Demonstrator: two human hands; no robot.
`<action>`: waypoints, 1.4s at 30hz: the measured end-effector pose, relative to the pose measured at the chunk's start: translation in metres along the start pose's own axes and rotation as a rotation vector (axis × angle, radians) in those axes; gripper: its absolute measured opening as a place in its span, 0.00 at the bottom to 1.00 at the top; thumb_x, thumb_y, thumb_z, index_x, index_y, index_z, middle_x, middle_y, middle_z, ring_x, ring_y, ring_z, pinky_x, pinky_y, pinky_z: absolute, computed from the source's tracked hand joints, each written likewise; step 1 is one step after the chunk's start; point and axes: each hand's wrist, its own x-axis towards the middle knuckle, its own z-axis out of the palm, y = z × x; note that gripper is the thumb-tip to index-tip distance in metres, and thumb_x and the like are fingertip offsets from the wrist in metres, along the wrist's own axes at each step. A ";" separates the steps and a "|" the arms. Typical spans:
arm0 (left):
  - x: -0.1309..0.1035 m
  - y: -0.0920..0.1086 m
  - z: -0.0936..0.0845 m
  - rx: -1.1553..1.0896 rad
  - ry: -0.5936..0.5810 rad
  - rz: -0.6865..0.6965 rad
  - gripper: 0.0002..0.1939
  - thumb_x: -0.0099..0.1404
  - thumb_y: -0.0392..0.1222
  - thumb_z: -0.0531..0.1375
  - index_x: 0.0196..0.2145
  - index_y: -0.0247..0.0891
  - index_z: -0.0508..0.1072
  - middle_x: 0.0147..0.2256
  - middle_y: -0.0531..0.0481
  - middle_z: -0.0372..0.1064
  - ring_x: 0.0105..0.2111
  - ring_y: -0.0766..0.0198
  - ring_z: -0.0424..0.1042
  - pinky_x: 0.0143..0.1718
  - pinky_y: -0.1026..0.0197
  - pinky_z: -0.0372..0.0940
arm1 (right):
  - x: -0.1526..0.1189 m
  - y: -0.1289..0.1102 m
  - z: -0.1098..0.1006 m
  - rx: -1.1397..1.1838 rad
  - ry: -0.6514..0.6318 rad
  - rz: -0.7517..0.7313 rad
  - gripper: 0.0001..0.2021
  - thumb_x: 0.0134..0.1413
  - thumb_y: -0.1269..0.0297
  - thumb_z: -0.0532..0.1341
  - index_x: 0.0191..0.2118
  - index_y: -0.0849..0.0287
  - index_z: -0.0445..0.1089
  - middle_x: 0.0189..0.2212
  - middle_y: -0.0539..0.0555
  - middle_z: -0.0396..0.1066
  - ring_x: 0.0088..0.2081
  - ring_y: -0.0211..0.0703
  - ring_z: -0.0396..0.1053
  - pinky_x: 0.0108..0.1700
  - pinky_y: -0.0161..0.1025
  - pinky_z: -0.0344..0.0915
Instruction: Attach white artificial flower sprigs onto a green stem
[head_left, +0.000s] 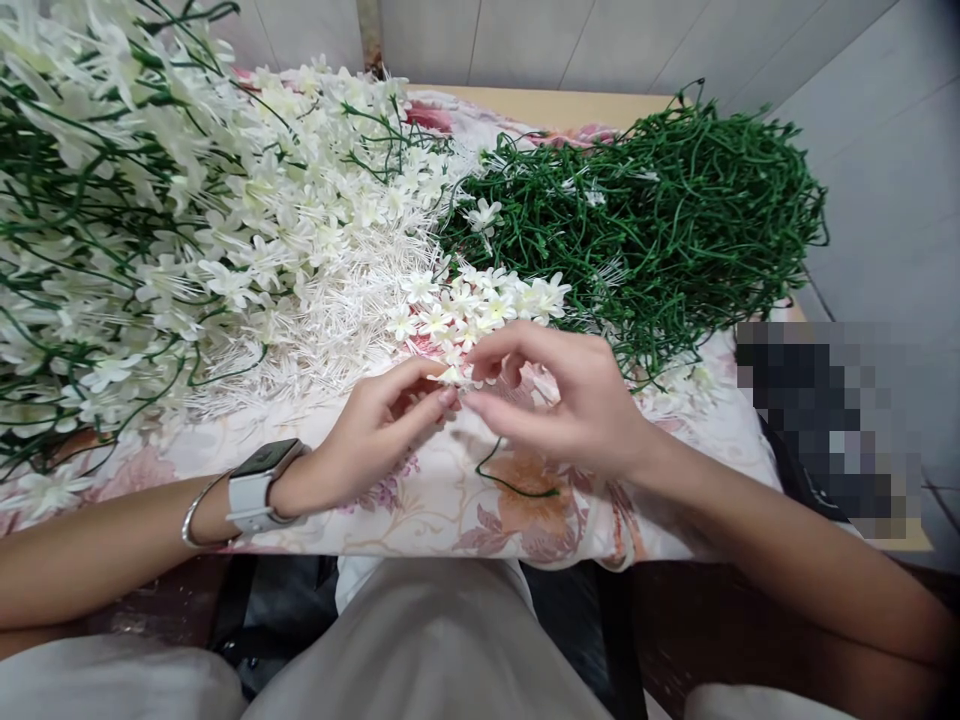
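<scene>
White floral cloth (435, 525), blossoms (474, 305) — grey wall (517, 45)

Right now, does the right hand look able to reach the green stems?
Probably yes: the green stems lie just beyond the right hand, with nothing tall between, though it may be holding a flower.

Past the left hand (352, 445) and right hand (562, 400), white flowers (476, 300) and a big green pile (675, 210) block the way. Toward the lap (427, 640), there is room over the flat cloth (420, 520), around one thin stem (553, 492).
</scene>
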 end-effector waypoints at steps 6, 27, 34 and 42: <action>0.000 -0.002 0.000 0.023 -0.009 0.019 0.09 0.66 0.43 0.56 0.41 0.38 0.70 0.35 0.49 0.69 0.33 0.66 0.68 0.32 0.66 0.62 | 0.005 0.001 -0.005 0.253 -0.140 0.233 0.07 0.53 0.71 0.60 0.39 0.61 0.72 0.33 0.52 0.73 0.30 0.34 0.67 0.30 0.32 0.63; 0.002 0.000 -0.001 -0.145 -0.013 -0.058 0.11 0.64 0.44 0.58 0.28 0.35 0.70 0.24 0.52 0.66 0.24 0.70 0.63 0.27 0.67 0.59 | 0.004 0.008 -0.003 0.309 -0.159 0.209 0.04 0.54 0.68 0.62 0.32 0.61 0.73 0.29 0.51 0.72 0.30 0.35 0.67 0.31 0.34 0.62; 0.001 0.000 -0.003 -0.207 -0.079 -0.094 0.09 0.65 0.43 0.58 0.29 0.35 0.69 0.25 0.53 0.65 0.25 0.71 0.63 0.28 0.67 0.59 | 0.005 0.009 -0.005 0.291 -0.187 0.157 0.04 0.54 0.69 0.61 0.32 0.61 0.74 0.29 0.51 0.73 0.29 0.34 0.66 0.31 0.34 0.62; 0.003 0.006 -0.001 -0.264 -0.072 -0.132 0.09 0.65 0.42 0.58 0.30 0.35 0.70 0.26 0.53 0.66 0.25 0.72 0.63 0.27 0.69 0.60 | 0.004 0.010 -0.004 0.378 -0.140 0.220 0.03 0.51 0.71 0.63 0.34 0.62 0.73 0.30 0.50 0.73 0.30 0.34 0.68 0.32 0.32 0.64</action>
